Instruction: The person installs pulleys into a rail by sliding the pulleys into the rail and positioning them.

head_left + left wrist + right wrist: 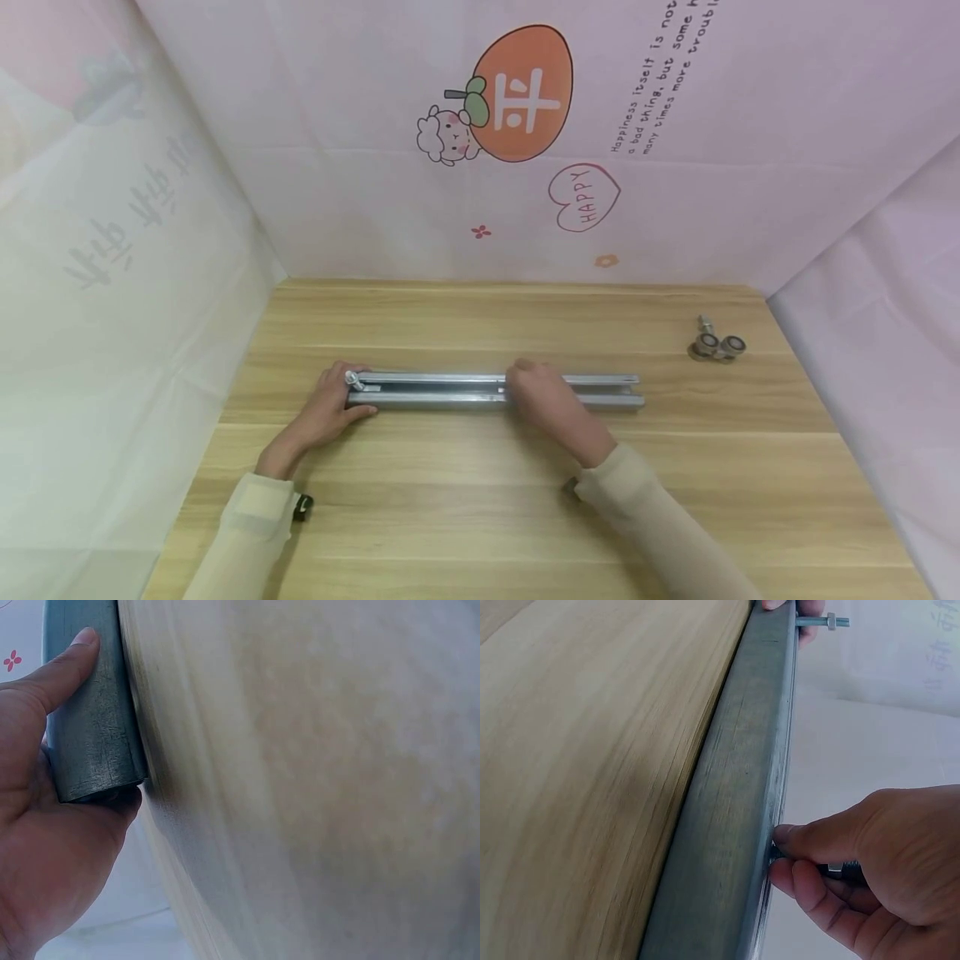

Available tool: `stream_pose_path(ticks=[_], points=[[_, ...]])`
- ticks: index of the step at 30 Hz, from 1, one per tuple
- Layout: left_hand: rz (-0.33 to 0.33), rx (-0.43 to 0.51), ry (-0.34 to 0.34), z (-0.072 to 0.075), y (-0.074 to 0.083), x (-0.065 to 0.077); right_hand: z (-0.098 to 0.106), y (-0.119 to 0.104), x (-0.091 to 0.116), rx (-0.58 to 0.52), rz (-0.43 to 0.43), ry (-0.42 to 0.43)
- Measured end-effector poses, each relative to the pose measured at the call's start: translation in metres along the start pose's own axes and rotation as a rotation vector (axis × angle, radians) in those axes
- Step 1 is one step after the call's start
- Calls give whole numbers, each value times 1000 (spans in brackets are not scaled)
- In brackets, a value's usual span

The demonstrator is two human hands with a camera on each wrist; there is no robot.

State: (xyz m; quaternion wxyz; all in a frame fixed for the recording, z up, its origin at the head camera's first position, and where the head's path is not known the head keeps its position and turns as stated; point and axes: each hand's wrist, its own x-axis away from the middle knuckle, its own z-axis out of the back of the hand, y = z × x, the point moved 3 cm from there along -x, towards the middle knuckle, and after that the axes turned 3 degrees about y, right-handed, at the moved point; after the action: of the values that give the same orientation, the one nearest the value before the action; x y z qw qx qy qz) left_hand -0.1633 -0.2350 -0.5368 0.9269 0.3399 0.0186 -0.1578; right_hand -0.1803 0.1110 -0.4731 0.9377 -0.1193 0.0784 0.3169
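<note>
A slotted metal rail (427, 399) lies lengthwise across the wooden table, its slot facing up. My left hand (322, 409) grips the rail's left end, the thumb along its near side in the left wrist view. Near that end a threaded bolt (844, 622) with a nut sticks up out of the slot. Around the rail's middle, my right hand (546, 402) pinches a second threaded bolt (850, 868) at the slot between thumb and fingers. Its nut shows in the right wrist view, while the fingers cover much of the rest. Whatever sits inside the rail below is mostly hidden.
A loose roller trolley (722, 346) with wheels and a bolt lies at the table's back right, apart from the rail. Printed white cloth (360, 208) hangs behind the wooden table (450, 517) and along both sides.
</note>
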Motion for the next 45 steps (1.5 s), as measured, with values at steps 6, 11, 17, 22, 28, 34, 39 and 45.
stream_pose_path(ticks=[6, 11, 17, 22, 28, 34, 39, 45], points=[[3, -4, 3, 0, 0, 0, -2, -6, -4, -1, 25, -20], [8, 2, 4, 0, 0, 0, -3, -11, -8, -3, 39, -20], [3, 6, 6, 0, -1, 1, -5, -15, -10, -1, 43, -16], [14, 8, 0, 0, -1, 2, -5, -18, -12, -10, 45, -14], [13, 7, -3, 1, 0, 1, -6, -20, -14, -1, 45, -23], [8, 1, -4, 2, 0, 1, -9, -22, -16, -5, 67, -3], [1, -4, -2, 1, -1, 1, -11, -23, -18, -1, 83, 13], [-2, -3, -4, 0, -1, -1, -11, -22, -18, -8, 76, 12]])
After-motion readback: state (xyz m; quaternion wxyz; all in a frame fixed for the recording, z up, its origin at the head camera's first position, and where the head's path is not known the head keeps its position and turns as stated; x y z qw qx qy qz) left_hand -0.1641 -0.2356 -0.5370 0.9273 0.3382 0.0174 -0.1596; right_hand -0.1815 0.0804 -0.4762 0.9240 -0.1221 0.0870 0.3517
